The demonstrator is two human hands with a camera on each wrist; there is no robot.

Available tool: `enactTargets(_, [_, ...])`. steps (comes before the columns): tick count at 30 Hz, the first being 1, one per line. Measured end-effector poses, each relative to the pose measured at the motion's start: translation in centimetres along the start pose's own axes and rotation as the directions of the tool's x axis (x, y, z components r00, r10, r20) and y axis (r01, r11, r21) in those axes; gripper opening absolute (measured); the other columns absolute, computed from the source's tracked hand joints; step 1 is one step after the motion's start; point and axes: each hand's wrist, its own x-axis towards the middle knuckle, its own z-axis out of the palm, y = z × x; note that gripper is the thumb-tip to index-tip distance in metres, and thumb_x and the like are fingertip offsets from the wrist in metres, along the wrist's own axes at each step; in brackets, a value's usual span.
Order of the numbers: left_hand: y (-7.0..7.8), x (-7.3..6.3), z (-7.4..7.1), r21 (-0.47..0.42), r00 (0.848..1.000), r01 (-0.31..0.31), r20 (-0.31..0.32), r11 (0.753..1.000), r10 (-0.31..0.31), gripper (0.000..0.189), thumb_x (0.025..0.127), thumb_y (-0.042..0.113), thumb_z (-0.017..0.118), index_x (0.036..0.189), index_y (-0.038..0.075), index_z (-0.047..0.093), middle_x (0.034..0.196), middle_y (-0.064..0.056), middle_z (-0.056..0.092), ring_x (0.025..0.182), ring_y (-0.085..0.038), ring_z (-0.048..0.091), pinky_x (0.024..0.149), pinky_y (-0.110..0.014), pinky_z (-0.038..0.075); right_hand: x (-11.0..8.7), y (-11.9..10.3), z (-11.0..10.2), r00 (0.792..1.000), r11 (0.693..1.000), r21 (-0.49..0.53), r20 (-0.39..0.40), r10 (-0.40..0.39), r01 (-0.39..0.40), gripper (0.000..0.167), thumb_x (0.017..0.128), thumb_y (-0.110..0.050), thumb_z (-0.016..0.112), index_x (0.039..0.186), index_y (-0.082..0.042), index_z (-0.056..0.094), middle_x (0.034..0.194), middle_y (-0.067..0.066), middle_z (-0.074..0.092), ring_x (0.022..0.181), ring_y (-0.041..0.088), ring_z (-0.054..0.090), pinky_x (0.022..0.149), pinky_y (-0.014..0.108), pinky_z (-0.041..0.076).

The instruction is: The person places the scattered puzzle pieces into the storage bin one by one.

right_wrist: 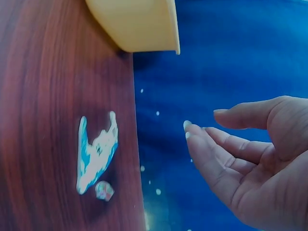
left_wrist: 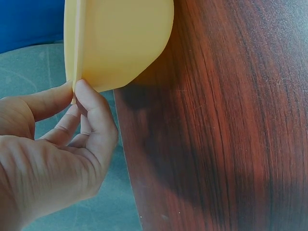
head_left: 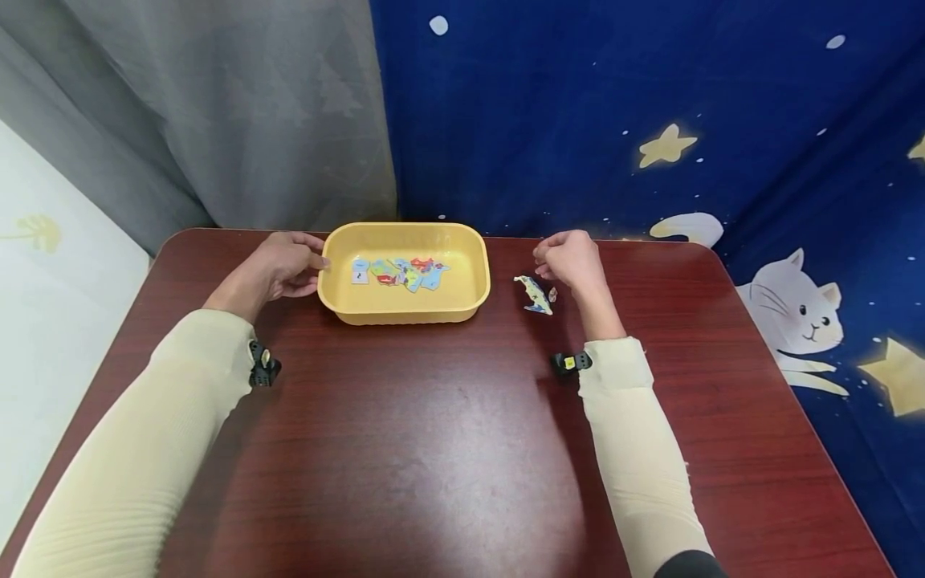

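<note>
Head view: yellow tray sits near the far edge of the dark red-brown tabletop, left end gripped by the left hand. Inside it, on the bottom, a cluster of flat coloured pieces, blue, green, yellow and red; a pale blue and white piece with a dark mark lies at the cluster's left end. Only this view shows the tray's contents; the two wrist views catch just its outer wall.

Left wrist view: grip is clear here, less so from the head. Thumb and index finger pinch the tray's rim between them, the other fingers bent beneath. Loose pieces are out of this frame.

Right wrist view: right hand holds nothing; thumb stands apart from the fingers, a gap the head view hides behind the back of the hand. Hand shows against dark blue cloth with white specks. On the tabletop nearby, outside the tray, lies a blue-and-pale piece, its two-pronged outline plainer here than from the head. Just beside it, a small roundish piece, print blurred; cannot tell whether the two touch.

Head view again: both loose pieces lie right of the tray, well apart from it, close to the right hand.
</note>
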Motion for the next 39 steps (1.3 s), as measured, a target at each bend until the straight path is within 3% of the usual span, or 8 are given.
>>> enactTargets(8, [-0.1, 0.0, 0.0, -0.002, 1.0, -0.004, 0.002, 1.0, 0.004, 0.042, 0.096, 0.012, 0.06, 0.135, 0.007, 0.046, 0.089, -0.004, 0.055, 0.062, -0.012, 0.058, 0.066, -0.029, 0.057, -0.6, 1.7, -0.6, 0.998, 0.989, -0.139, -0.021, 0.054, -0.056, 0.017, 0.087, -0.013, 0.066, 0.095, 0.0, 0.072, 0.084, 0.017, 0.072, 0.073, 0.023, 0.071, 0.064, 0.028, 0.058])
enactTargets(21, [-0.2, 0.2, -0.1, -0.002, 1.0, -0.008, 0.004, 1.0, 0.008, 0.041, 0.096, 0.012, 0.06, 0.134, 0.007, 0.046, 0.09, -0.005, 0.054, 0.063, -0.012, 0.058, 0.067, -0.03, 0.058, -0.2, 4.1, -0.5, 0.991, 0.95, -0.282, -0.044, 0.129, -0.136, 0.018, 0.085, -0.018, 0.068, 0.094, -0.003, 0.073, 0.08, 0.009, 0.072, 0.059, 0.009, 0.06, 0.052, 0.02, 0.046])
enactTargets(25, [-0.2, 0.2, 0.0, -0.002, 1.0, -0.005, 0.002, 1.0, 0.005, 0.04, 0.096, 0.012, 0.06, 0.133, 0.007, 0.046, 0.09, -0.005, 0.054, 0.063, -0.013, 0.058, 0.068, -0.031, 0.058, -0.1, 4.8, -0.3, 0.993, 0.933, -0.339, -0.039, 0.113, -0.12, 0.019, 0.084, -0.02, 0.068, 0.093, -0.004, 0.074, 0.082, 0.009, 0.071, 0.067, 0.015, 0.061, 0.061, 0.028, 0.048])
enactTargets(32, [0.0, 0.3, 0.0, -0.01, 1.0, 0.007, 0.003, 1.0, -0.007, 0.043, 0.096, 0.012, 0.06, 0.135, 0.007, 0.044, 0.088, -0.004, 0.054, 0.063, -0.013, 0.057, 0.066, -0.029, 0.057, 0.4, 5.5, 0.1, 0.994, 0.917, -0.386, -0.029, 0.102, -0.105, 0.028, 0.081, -0.016, 0.07, 0.105, -0.004, 0.071, 0.113, 0.013, 0.068, 0.11, 0.035, 0.056, 0.098, 0.043, 0.045])
enactTargets(39, [-0.1, 0.4, 0.0, -0.003, 1.0, 0.009, -0.005, 1.0, -0.009, 0.044, 0.096, 0.012, 0.06, 0.137, 0.007, 0.044, 0.087, -0.004, 0.055, 0.062, -0.013, 0.057, 0.065, -0.029, 0.057, 0.8, 5.8, 0.6, 0.993, 0.908, -0.405, -0.01, 0.117, -0.111, 0.037, 0.08, -0.011, 0.07, 0.116, -0.004, 0.068, 0.124, 0.015, 0.063, 0.122, 0.037, 0.051, 0.104, 0.046, 0.042])
